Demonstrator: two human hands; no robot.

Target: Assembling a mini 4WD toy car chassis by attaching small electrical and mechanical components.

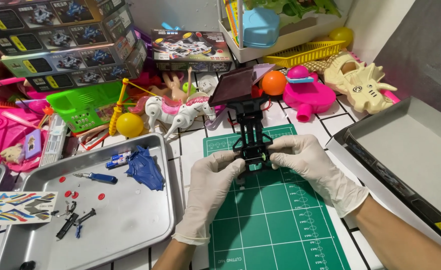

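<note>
Both my hands wear white gloves and hold a black toy-car chassis (251, 131) upright over a green cutting mat (275, 220). My left hand (211, 186) pinches its lower left side. My right hand (313, 167) grips its lower right side, near a small green part. A dark red flat panel (234, 85) tops the chassis.
A metal tray (130, 220) at left holds a blue-handled screwdriver (96, 177), a blue car body shell (144, 167), batteries, small red and black parts. A sticker sheet (18, 207) lies left. An open cardboard box (405, 150) stands right. Toys and stacked kit boxes (65, 40) crowd the back.
</note>
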